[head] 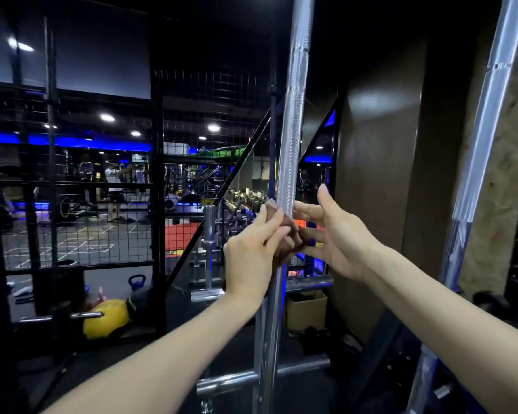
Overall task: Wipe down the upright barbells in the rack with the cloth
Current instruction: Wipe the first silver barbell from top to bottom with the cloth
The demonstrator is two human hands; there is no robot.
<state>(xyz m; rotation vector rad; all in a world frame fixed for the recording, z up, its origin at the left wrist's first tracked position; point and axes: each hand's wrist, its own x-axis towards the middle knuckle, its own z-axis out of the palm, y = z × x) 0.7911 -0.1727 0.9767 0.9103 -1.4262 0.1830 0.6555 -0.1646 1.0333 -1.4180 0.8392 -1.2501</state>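
Note:
An upright silver barbell with a knurled shaft rises through the middle of the head view. A dark brown cloth is bunched against the bar at chest height. My left hand holds the cloth against the bar's left side, fingers curled over it. My right hand reaches in from the right with spread fingers, fingertips touching the cloth behind the bar. A second upright barbell leans at the far right.
Horizontal chrome rack pegs cross below the hands. A black wire mesh partition stands to the left, with a yellow ball, a kettlebell and a cardboard box on the floor. A dark wall panel sits behind the bars.

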